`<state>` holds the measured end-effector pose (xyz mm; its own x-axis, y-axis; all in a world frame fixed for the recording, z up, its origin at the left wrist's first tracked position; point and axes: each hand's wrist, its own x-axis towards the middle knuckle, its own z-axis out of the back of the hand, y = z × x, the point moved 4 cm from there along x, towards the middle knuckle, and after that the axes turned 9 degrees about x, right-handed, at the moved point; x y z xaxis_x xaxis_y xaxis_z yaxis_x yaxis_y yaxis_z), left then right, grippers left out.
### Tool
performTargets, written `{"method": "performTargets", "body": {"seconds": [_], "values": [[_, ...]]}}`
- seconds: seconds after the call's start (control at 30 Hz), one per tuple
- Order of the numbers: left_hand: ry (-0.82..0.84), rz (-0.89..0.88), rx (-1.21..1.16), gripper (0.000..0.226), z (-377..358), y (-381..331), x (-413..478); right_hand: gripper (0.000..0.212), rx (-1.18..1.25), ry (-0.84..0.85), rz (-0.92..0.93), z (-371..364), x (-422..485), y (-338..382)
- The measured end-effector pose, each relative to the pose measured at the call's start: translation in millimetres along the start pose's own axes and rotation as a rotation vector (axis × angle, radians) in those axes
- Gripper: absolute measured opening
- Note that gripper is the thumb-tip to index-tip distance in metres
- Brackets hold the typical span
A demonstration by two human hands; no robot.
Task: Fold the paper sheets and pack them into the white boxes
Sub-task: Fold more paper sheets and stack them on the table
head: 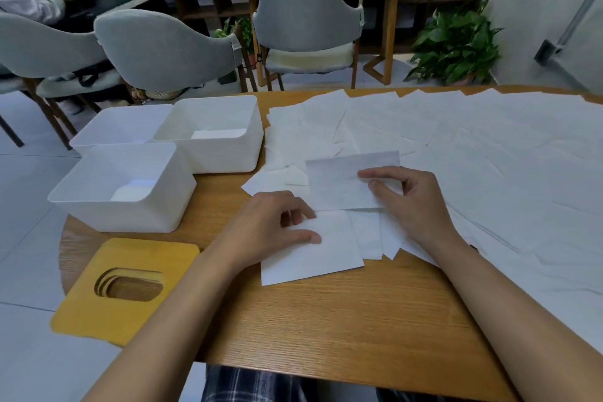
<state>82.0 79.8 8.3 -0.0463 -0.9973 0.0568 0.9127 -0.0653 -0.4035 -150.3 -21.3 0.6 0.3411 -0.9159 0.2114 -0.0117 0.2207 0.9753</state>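
A white paper sheet (313, 251) lies on the wooden table (326, 320) in front of me, its far half (339, 183) lifted up from a crease. My left hand (277, 225) rests on the near half, thumb and fingers pinching its left edge. My right hand (414, 199) pinches the raised half between thumb and fingers. Three white boxes stand at the left: a near one (120, 206), a far left one (107, 127) and a far right one (228, 153). The near and far right boxes each hold folded paper.
Many loose paper sheets (473, 153) cover the table's right and far side. A stack of yellow wooden lids (98, 303) with an oval slot overhangs the near left edge. Grey chairs (163, 49) stand behind the table, and a seated person's sleeve (29, 3) shows at far left.
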Motion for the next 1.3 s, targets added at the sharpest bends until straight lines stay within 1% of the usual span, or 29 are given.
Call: {"method": "performTargets", "body": {"seconds": [0.1,0.23,0.3,0.33,0.37,0.43,0.47,0.57,0.67,0.77,0.83,0.93,0.97,1.0,1.07,1.1,1.13,1.2,1.3], "values": [[0.059,0.035,-0.093,0.034,-0.6,-4.7,4.8,0.027,-0.003,-0.013,-0.003,4.2,0.3,1.4],[0.085,0.02,-0.232,0.022,12.2,-12.6,13.4,0.025,-0.003,-0.027,0.024,6.8,0.7,4.5],[0.058,0.016,-0.331,0.023,19.8,-20.1,22.4,0.017,0.021,-0.013,0.011,6.0,1.4,11.6],[0.019,0.015,-0.36,0.025,22.9,-23.6,28.3,0.018,0.06,0.01,-0.006,4.7,1.2,13.9],[-0.031,0.015,-0.378,0.026,25.5,-27.4,34.2,0.024,0.115,0.041,-0.028,3.1,-0.3,15.5],[-0.124,0.009,-0.396,0.029,29.8,-35.0,46.1,0.045,0.205,0.097,-0.089,-0.1,-4.1,15.1],[-0.149,-0.006,-0.388,0.03,31.0,-38.2,51.4,0.046,0.214,0.115,-0.097,-1.9,-5.5,15.4],[-0.176,-0.053,-0.304,0.034,33.1,-44.9,62.7,0.018,0.183,0.124,-0.057,-3.5,-7.5,18.4],[-0.2,-0.064,-0.32,0.043,33.7,-45.7,67.0,0.015,0.161,0.126,-0.031,-2.6,-6.5,19.5],[-0.189,-0.064,-0.322,0.047,28.7,-46.0,68.6,0.016,0.123,0.105,-0.025,-2.9,-6.0,17.8],[-0.198,-0.054,-0.332,0.046,24.1,-44.7,69.9,0.02,0.102,0.072,-0.014,-0.2,-2.9,15.4],[-0.317,0.004,-0.281,0.037,20.5,-30.9,65.6,0.046,0.126,0.001,0.001,6.0,0.5,13.9],[-0.341,0.019,-0.242,0.032,18.9,-25.2,61.7,0.05,0.104,-0.026,0.01,8.5,1.0,14.0],[-0.34,0.025,-0.211,0.026,15.9,-19.7,57.2,0.049,0.046,-0.049,0.027,12.1,1.1,14.2],[-0.282,0.003,-0.164,0.016,7.3,-13.7,47.6,0.037,-0.151,-0.075,0.088,20.9,3.9,13.8],[-0.257,-0.029,-0.134,0.017,2.7,-11.8,43.7,0.03,-0.239,-0.081,0.103,24.8,5.6,13.9],[-0.238,-0.062,-0.111,0.023,-1.6,-9.2,41.4,0.033,-0.277,-0.09,0.092,28.9,7.5,12.3],[-0.192,-0.081,-0.11,0.031,-7.1,-4.2,39.4,0.044,-0.236,-0.107,0.039,34.2,9.5,9.2],[-0.139,-0.095,-0.088,0.029,-13.6,-4.4,38.8,0.042,-0.163,-0.114,-0.03,36.4,11.6,5.8]]}}
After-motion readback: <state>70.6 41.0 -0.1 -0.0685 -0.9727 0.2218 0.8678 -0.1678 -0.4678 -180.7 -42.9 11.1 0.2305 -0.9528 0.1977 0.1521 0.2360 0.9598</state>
